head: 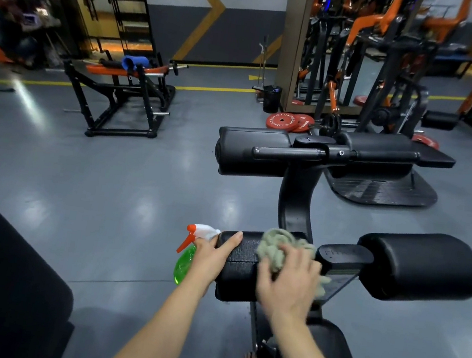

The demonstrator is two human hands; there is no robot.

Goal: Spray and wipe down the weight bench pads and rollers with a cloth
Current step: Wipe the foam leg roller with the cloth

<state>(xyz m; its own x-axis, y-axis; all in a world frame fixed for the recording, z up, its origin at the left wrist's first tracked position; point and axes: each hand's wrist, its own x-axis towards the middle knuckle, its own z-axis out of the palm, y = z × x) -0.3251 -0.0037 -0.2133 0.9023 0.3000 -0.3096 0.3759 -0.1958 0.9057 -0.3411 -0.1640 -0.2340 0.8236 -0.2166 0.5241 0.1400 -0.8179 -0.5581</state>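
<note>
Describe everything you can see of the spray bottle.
The spray bottle looks plastic: translucent green body, white head, orange-red trigger. It stands roughly upright, nozzle pointing left, beside the left end of the near black roller. The left hand holds it at the neck and hides part of it.

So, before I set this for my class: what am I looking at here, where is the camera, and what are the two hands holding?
One picture, from a camera worn on a person's head, looking down at their own bare hands in a gym. The left hand holds a green spray bottle beside a black padded roller of a weight bench, its thumb resting on the pad. The right hand presses a grey-green cloth against that roller. No robot is involved.
</note>
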